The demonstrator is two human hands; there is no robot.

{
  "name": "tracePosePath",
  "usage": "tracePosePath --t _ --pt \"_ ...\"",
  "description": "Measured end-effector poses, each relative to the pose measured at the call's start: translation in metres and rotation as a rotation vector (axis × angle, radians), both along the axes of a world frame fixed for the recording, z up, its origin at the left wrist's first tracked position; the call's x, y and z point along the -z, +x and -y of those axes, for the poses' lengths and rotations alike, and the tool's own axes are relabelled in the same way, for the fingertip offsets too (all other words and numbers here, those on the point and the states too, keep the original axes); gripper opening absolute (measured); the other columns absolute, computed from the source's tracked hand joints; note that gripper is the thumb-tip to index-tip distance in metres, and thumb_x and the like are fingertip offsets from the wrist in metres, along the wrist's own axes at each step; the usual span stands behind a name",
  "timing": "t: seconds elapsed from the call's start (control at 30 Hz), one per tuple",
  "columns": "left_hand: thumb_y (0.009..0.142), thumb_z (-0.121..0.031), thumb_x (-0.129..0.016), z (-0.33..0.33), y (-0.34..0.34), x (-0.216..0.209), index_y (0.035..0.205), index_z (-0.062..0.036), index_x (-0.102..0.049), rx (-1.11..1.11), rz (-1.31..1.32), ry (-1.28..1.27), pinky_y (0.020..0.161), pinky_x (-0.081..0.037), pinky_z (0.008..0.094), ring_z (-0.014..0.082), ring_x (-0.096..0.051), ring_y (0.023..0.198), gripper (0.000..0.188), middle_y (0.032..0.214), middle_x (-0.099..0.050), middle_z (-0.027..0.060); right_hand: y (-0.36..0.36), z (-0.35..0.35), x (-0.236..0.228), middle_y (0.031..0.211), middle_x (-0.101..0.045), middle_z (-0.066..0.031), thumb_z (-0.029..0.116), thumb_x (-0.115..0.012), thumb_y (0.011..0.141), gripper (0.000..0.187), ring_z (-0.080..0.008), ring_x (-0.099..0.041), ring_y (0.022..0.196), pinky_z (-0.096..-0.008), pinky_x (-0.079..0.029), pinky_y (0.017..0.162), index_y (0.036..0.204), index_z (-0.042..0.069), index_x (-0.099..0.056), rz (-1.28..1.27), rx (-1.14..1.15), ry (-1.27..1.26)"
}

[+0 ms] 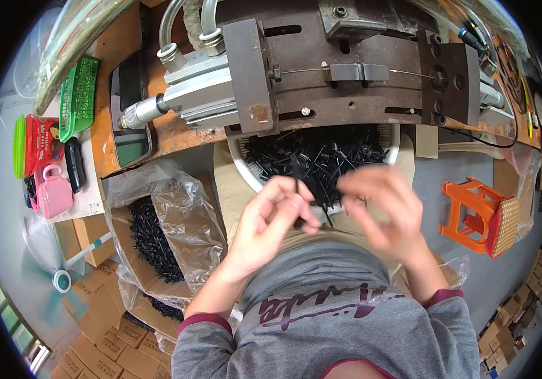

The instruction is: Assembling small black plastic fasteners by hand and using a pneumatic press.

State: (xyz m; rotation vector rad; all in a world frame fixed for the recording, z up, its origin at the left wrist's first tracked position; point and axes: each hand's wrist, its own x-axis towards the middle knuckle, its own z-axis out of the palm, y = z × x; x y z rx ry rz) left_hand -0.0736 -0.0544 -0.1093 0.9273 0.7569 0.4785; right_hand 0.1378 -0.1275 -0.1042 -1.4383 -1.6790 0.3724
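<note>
My left hand is closed, thumb against fingers, with thin black plastic pieces showing between them. My right hand hovers to the right, blurred by motion, so its grip does not show. Both hands are over my lap, just on the near side of a white basket. A heap of slender black plastic parts fills that basket. One dark thin part slants down between the two hands; which fingers it touches is unclear.
A metal fixture with a pneumatic cylinder stands on the wooden bench ahead. A phone lies left of it. Beside my left leg, a plastic-lined carton holds more black parts. An orange stool stands to the right.
</note>
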Motion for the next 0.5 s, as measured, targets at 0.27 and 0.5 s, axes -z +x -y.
tracePosePath --t 0.27,0.5 --pt "0.084 -0.011 -0.082 -0.025 0.032 0.062 0.106 -0.004 -0.077 -0.244 -0.595 0.867 0.053 -0.041 0.0234 0.007 -0.052 0.064 0.023 0.089 -0.065 0.0021 0.013 -0.025 0.03 0.089 -0.066 -0.0088 -0.002 -0.072 0.082 0.019 -0.0279 -0.065 0.081 -0.0381 -0.051 0.073 0.101 0.003 -0.071 0.254 0.243 -0.04" --pt "0.08 -0.015 -0.084 -0.041 0.049 0.078 0.103 -0.0031 -0.078 -0.197 -0.577 0.964 0.076 -0.056 0.03 0.0197 -0.074 0.084 0.026 0.1 -0.077 0.0121 0.01 -0.01 0.028 0.086 -0.065 -0.009 -0.004 -0.073 0.081 0.018 -0.027 -0.064 0.077 -0.0363 -0.051 0.069 0.098 0.003 -0.072 0.135 0.316 -0.068"
